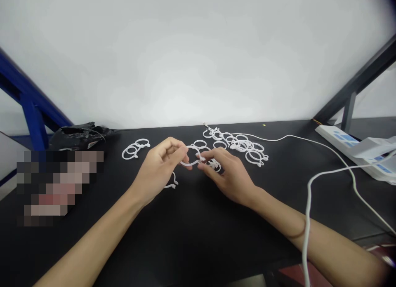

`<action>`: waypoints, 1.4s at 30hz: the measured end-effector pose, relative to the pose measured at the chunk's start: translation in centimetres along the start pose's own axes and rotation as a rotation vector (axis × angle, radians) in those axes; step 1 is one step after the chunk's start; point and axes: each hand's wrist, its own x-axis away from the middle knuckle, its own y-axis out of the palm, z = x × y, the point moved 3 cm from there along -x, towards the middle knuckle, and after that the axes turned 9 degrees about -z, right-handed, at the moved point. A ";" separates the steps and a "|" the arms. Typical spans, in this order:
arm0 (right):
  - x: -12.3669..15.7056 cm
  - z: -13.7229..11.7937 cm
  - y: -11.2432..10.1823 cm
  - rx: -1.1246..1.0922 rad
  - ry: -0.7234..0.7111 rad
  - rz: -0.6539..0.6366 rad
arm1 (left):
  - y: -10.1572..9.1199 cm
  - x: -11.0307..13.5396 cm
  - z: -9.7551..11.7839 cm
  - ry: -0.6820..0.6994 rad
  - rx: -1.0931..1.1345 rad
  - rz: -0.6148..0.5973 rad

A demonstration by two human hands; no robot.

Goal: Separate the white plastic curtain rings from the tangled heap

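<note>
My left hand is closed around one side of a thin white plastic ring held above the black table. My right hand pinches the same ring near its knobbed ends with thumb and fingertips. Below my left wrist lies another white ring, partly hidden by that hand. A pile of similar rings spreads behind and to the right of my right hand. A few more rings lie apart to the left.
A black plastic bag sits at the back left beside a blue metal frame. On the right are white power strips and a white cable crossing over my right forearm. A white wall rises behind the black table.
</note>
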 end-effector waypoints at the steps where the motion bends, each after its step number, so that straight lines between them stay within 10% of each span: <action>1: 0.0 0.2 0.0 -0.007 0.012 0.016 | 0.0 -0.1 -0.1 -0.010 0.012 -0.021; 18: 0.0 0.4 -0.6 0.056 -0.148 0.044 | 0.6 0.0 -0.6 0.035 -0.413 -0.162; 35: 0.0 -0.1 -0.4 -0.049 -0.140 0.014 | 1.4 0.1 -0.9 0.448 -0.812 -0.111; 42: 0.2 0.0 0.7 0.073 -0.057 -0.029 | -2.4 -1.2 -1.4 0.300 -1.019 0.119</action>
